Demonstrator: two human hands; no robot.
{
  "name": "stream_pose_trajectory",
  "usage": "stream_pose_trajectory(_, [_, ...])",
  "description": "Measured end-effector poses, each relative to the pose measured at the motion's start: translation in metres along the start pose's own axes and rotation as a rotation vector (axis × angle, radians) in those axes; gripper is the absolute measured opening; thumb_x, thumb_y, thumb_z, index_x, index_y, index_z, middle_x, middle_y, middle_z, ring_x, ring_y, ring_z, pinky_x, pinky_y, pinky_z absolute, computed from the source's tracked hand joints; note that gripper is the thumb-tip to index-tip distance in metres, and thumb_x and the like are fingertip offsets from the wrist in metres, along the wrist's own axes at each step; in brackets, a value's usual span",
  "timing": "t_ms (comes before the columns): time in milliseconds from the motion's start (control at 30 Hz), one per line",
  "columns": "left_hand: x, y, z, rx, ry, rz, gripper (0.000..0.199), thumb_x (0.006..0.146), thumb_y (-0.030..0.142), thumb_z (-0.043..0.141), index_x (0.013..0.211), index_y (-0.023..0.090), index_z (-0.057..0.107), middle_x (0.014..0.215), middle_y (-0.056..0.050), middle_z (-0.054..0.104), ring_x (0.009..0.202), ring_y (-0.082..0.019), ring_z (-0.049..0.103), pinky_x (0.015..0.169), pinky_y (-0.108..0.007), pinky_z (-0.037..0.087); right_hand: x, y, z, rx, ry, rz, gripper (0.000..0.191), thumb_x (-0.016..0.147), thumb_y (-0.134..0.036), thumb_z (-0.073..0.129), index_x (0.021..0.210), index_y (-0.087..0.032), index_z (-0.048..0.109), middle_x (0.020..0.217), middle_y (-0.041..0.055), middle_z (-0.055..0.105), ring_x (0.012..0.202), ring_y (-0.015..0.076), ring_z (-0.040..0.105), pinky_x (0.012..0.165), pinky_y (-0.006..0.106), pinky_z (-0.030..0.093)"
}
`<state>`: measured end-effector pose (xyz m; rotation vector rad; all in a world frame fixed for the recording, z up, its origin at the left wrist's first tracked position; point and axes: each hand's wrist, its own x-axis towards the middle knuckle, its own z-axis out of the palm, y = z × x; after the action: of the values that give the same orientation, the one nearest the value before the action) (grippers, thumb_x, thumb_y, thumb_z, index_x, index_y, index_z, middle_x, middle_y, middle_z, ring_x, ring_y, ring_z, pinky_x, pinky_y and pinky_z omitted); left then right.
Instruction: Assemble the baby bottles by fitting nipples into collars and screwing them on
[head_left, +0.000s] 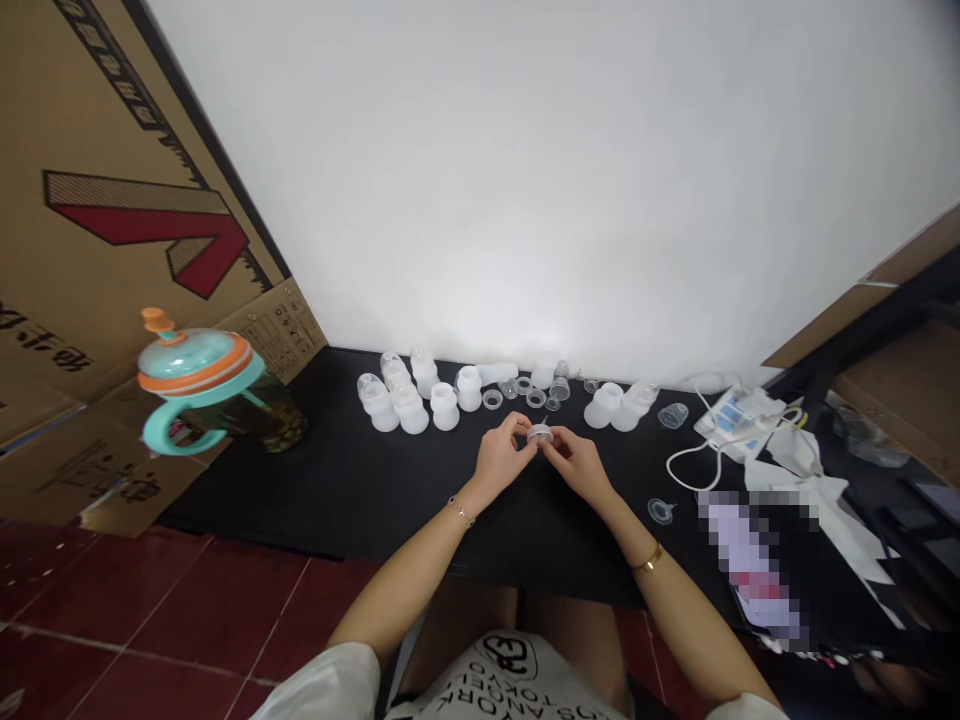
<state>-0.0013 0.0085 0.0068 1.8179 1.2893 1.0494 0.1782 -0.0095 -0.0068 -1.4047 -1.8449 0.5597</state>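
The clear collar ring (540, 433) sits pinched between the fingers of the left hand (506, 455) and those of the right hand (576, 462), held up over the black counter (341, 500). Beyond it lie loose collar rings (535, 398), flanked by white bottles (444, 408); a clear valve-like disc (661, 511) rests right of the right hand, near a white cable (694, 485).

Table (337, 505): across mid-frame, against the wall (570, 180)
Jug (199, 370): left end, before the cardboard box (112, 250)
Bottles (445, 408): along the back — one group left of centre, another right
Collar rings (492, 400): between them
Dome cap (673, 416): right of the bottles
Nipple (661, 511): before the cap
Cable (694, 487): right, beside papers (802, 455)
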Motion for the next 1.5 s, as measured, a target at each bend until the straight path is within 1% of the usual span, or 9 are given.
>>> stream_pose_trajectory(300, [0.0000, 0.0004, -0.0003, -0.003, -0.011, -0.021, 0.013, 0.083, 0.026, 0.065, 0.095, 0.024, 0.060, 0.084, 0.003, 0.073, 0.053, -0.010, 0.049, 0.058, -0.024, 0.037, 0.0000, -0.0003, -0.0003, -0.020, -0.012, -0.008, 0.033, 0.097, -0.047, 0.053, 0.104, -0.020, 0.069, 0.065, -0.0003, 0.061, 0.056, 0.0159, 0.054, 0.052, 0.025, 0.037])
stream_pose_trajectory(667, [-0.0006, -0.0005, 0.0012, -0.009, 0.017, 0.017, 0.011, 0.083, 0.025, 0.065, 0.093, 0.023, 0.060, 0.083, 0.004, 0.073, 0.051, -0.009, 0.048, 0.056, -0.023, 0.036, -0.0006, -0.0014, -0.0010, -0.020, -0.012, -0.018, 0.032, 0.098, -0.047, 0.052, 0.105, -0.020, 0.069, 0.065, -0.0008, 0.060, 0.056, 0.0157, 0.054, 0.053, 0.026, 0.037])
stream_pose_trajectory(833, [-0.0008, -0.0002, 0.0011, -0.008, 0.011, -0.010, 0.012, 0.083, 0.026, 0.065, 0.094, 0.023, 0.061, 0.083, 0.004, 0.073, 0.051, -0.009, 0.048, 0.056, -0.024, 0.037, -0.0003, -0.0015, -0.0012, -0.042, -0.005, -0.016, 0.033, 0.098, -0.047, 0.052, 0.105, -0.020, 0.070, 0.065, -0.0006, 0.061, 0.055, 0.0155, 0.053, 0.052, 0.025, 0.037])
stream_pose_trajectory(1000, [-0.0007, -0.0003, 0.0012, -0.032, 0.020, 0.014, 0.012, 0.082, 0.025, 0.065, 0.093, 0.023, 0.061, 0.082, 0.005, 0.072, 0.049, -0.009, 0.047, 0.055, -0.023, 0.035, -0.0004, -0.0025, -0.0013, -0.039, -0.005, -0.016, 0.034, 0.098, -0.048, 0.052, 0.105, -0.020, 0.069, 0.064, -0.0008, 0.060, 0.055, 0.0155, 0.053, 0.054, 0.026, 0.037])
stream_pose_trajectory(1167, [-0.0006, 0.0002, 0.0011, -0.022, 0.014, -0.006, 0.012, 0.083, 0.027, 0.065, 0.093, 0.023, 0.060, 0.082, 0.004, 0.072, 0.049, -0.008, 0.046, 0.054, -0.023, 0.034, -0.0010, -0.0030, -0.0016, -0.040, -0.009, -0.015, 0.034, 0.098, -0.048, 0.051, 0.103, -0.020, 0.069, 0.063, -0.0011, 0.058, 0.055, 0.0153, 0.052, 0.053, 0.025, 0.035])
stream_pose_trajectory(1400, [-0.0007, 0.0013, 0.0000, -0.016, 0.014, 0.003, 0.011, 0.083, 0.026, 0.065, 0.091, 0.023, 0.060, 0.081, 0.004, 0.071, 0.051, -0.009, 0.048, 0.056, -0.023, 0.035, -0.0005, -0.0023, -0.0019, -0.045, -0.013, -0.022, 0.036, 0.099, -0.049, 0.050, 0.105, -0.020, 0.070, 0.064, -0.0010, 0.059, 0.055, 0.0153, 0.053, 0.052, 0.025, 0.035])
stream_pose_trajectory(1500, [-0.0008, 0.0001, 0.0004, -0.030, 0.017, 0.017, 0.011, 0.083, 0.025, 0.065, 0.092, 0.023, 0.060, 0.082, 0.004, 0.072, 0.050, -0.009, 0.047, 0.056, -0.023, 0.035, -0.0001, -0.0029, -0.0022, -0.055, -0.008, -0.028, 0.035, 0.098, -0.048, 0.051, 0.103, -0.019, 0.070, 0.063, -0.0010, 0.059, 0.054, 0.0150, 0.053, 0.052, 0.025, 0.034])
